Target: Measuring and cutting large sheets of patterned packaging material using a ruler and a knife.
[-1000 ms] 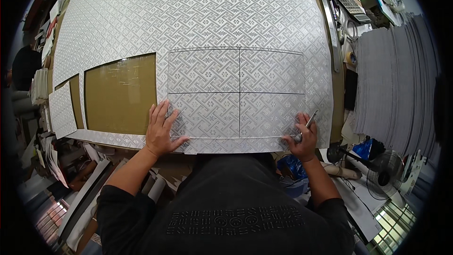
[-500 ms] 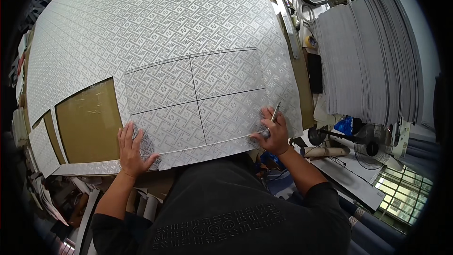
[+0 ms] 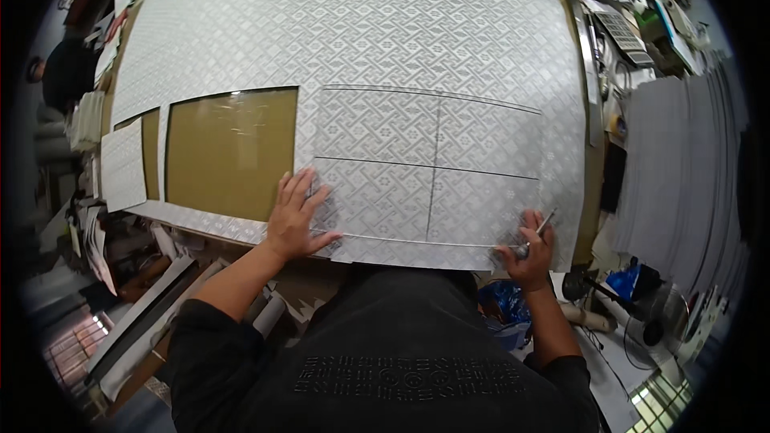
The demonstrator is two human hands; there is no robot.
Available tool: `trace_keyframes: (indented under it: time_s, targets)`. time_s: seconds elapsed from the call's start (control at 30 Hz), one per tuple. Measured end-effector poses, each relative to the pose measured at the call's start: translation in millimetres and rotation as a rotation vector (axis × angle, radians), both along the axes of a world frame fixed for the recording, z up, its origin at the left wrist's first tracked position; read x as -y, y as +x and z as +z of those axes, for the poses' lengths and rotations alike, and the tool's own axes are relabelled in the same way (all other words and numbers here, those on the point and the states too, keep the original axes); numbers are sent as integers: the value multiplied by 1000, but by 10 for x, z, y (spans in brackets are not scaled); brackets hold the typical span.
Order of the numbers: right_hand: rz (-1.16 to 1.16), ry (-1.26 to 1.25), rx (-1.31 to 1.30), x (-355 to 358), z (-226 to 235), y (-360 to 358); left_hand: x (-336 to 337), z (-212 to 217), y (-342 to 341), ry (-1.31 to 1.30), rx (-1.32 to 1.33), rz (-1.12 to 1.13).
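A silver-grey patterned sheet (image 3: 385,24) covers the table. On its near part lies a clear rectangular template (image 3: 377,200) with dark crossing lines and a pale lower edge. My left hand (image 3: 297,218) presses flat at the template's lower left corner, fingers spread. At the lower right corner my right hand (image 3: 529,263) rests on the sheet, its fingers curled around a slim silver pen-like tool (image 3: 548,220) that points up and away. Whether the tool has a blade or a nib is too small to tell.
Left of the template, a rectangular opening (image 3: 228,152) in the sheet shows an olive-brown surface. A small patterned piece (image 3: 124,164) lies farther left. On the right are a metal ruler (image 3: 592,88), a calculator (image 3: 622,36), a tall grey stack (image 3: 682,160) and a fan (image 3: 658,329). A person (image 3: 70,72) is at far left.
The whole view has turned and shifted, so the sheet and both hands appear farther right. My hands keep their places at the template's lower corners, the tool still in the right one.
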State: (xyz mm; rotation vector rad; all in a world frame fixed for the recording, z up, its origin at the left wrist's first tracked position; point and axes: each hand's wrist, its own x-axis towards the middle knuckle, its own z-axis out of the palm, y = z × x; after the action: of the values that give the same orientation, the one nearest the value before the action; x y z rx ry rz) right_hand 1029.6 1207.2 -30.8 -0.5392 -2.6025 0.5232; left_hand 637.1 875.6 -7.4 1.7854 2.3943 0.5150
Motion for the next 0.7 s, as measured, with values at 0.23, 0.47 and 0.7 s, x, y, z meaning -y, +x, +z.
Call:
trace_keyframes:
  time_s: [0.23,0.47,0.7]
  targets:
    - [-8,46,60,-8,4,13,-9,16,10,40,-23,2]
    - [-7,50,37,-18,-65,62,-30,8,23,51,-12,-19]
    - [42,55,-4,-47,-121,87,-322,108,20,-37,-170,-94]
